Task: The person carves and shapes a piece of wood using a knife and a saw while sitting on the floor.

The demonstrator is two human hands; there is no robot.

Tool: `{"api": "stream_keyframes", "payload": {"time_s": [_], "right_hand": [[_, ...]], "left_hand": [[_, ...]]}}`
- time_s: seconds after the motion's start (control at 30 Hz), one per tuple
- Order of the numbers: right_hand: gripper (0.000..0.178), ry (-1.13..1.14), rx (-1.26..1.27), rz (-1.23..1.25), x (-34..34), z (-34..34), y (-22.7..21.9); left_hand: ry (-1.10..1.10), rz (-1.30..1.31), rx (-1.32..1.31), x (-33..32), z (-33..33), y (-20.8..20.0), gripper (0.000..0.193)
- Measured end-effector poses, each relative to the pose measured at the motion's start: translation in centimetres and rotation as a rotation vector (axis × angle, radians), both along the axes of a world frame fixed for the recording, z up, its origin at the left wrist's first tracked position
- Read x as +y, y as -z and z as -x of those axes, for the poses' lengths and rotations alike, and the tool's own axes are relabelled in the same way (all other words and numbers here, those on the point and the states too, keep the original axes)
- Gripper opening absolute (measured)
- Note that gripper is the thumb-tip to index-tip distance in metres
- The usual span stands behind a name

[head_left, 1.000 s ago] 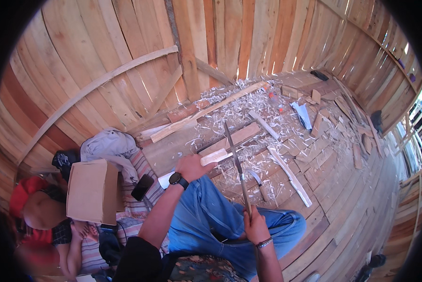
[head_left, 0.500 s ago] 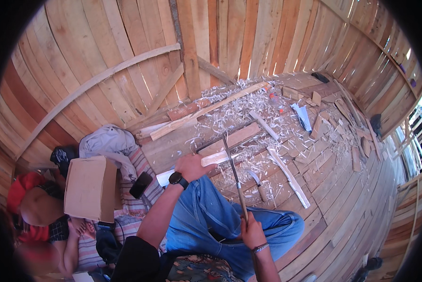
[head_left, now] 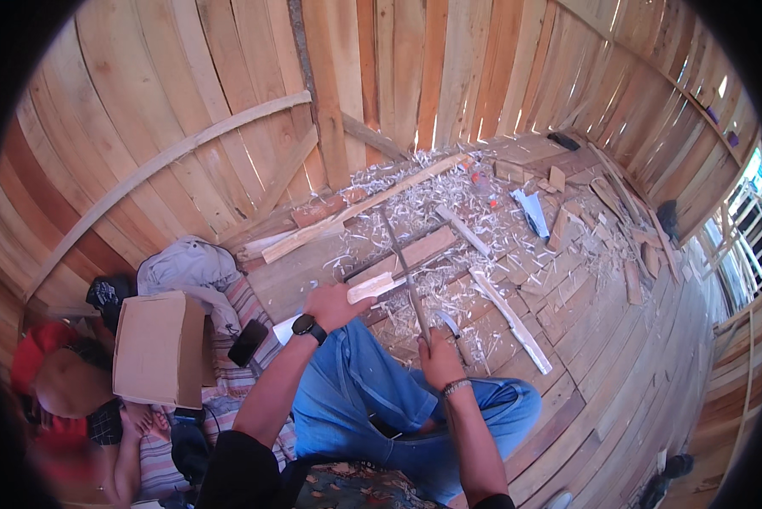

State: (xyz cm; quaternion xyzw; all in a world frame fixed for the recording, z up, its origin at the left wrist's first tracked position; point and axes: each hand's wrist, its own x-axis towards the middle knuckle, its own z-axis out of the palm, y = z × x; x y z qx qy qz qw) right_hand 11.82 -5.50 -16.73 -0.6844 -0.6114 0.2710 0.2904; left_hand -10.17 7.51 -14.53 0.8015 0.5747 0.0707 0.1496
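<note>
My left hand [head_left: 328, 305], with a dark watch at the wrist, is closed round a pale wooden stick [head_left: 371, 289] above my bent left leg. In my right hand [head_left: 440, 360] is a long-handled knife [head_left: 412, 293], its narrow dark blade pointing up and away. The knife crosses just past the stick's far end; whether they touch I cannot tell. A small curved knife [head_left: 446, 321] lies on the floor close to my right hand. Behind the stick is a broad wooden block [head_left: 428, 246]. A white flat piece [head_left: 285, 329] shows beside my left wrist.
Curled shavings [head_left: 406, 187] cover the plank floor, among a long wooden strip [head_left: 364, 208], a shorter strip [head_left: 510, 318] and offcuts. To the left are a cardboard box [head_left: 156, 348], a phone [head_left: 249, 343] on a striped cloth, and another person [head_left: 75, 390]. Plank walls [head_left: 381, 85] stand behind.
My right hand has moved forward and slightly left, pushing the knife farther past the stick. The stick's far end has shifted slightly, and the whole view has turned a little.
</note>
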Motion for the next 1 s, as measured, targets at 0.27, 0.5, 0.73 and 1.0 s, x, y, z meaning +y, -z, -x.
{"api": "stream_keyframes", "payload": {"time_s": [0.27,0.5,0.73,1.0], "right_hand": [[0.020,0.121,0.169,0.163,-8.8,-1.2,-4.3],[0.029,0.056,0.015,0.125,-9.5,0.6,-1.4],[0.028,0.073,-0.121,0.060,-9.7,1.4,-2.2],[0.022,0.111,-0.056,0.056,-10.1,1.5,-3.3]], "left_hand": [[-0.006,-0.007,-0.025,-0.1,0.2,-0.1,0.075],[0.003,-0.006,-0.008,-0.3,0.0,-0.8,0.078],[0.001,0.000,-0.032,-0.5,0.2,-0.9,0.077],[0.013,0.010,-0.063,-0.4,0.3,-0.8,0.076]]}}
